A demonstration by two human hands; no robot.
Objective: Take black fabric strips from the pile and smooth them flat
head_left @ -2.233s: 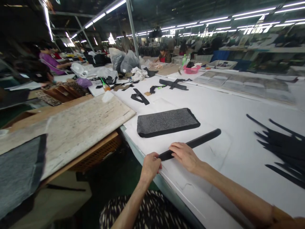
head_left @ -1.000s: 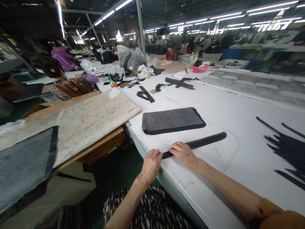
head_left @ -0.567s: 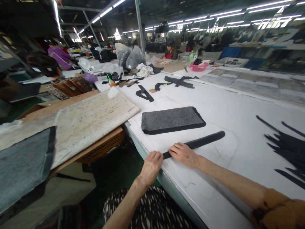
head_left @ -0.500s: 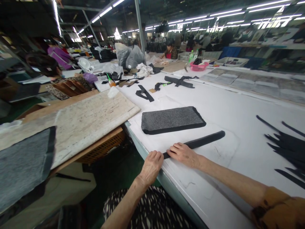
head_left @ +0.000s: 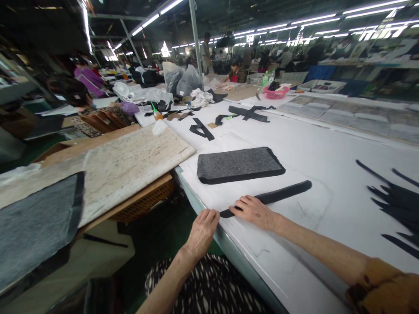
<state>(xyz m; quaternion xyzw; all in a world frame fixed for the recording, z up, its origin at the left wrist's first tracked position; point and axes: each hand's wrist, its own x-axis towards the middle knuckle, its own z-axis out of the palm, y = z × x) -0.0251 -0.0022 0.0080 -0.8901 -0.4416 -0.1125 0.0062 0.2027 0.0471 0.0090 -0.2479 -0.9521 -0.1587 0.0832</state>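
Note:
A long black fabric strip (head_left: pixel 284 191) lies slantwise on the white-covered table (head_left: pixel 340 152), running toward its near edge. My right hand (head_left: pixel 257 212) rests on the strip near its close end, fingers bent and pressed down onto it. At the table edge, my left hand (head_left: pixel 203 226) is closed, its fingertips right beside the strip's near tip; what they pinch is hidden. Behind the strip lies a grey rectangular fabric panel (head_left: pixel 240 163) with a black border along its front and right sides.
Several loose black strips (head_left: pixel 393 200) lie at the right. Black scraps (head_left: pixel 201 129) and a pink basket (head_left: pixel 276 92) are farther back. On the left, a worn board (head_left: pixel 137 161) bears another grey panel (head_left: pixel 36 226). A person in a patterned top (head_left: pixel 108 117) sits beyond it.
My left hand has drawn left, away from my right hand, and more of the strip's near tip shows between them. The right hand stays pressed on the strip. The view has shifted slightly.

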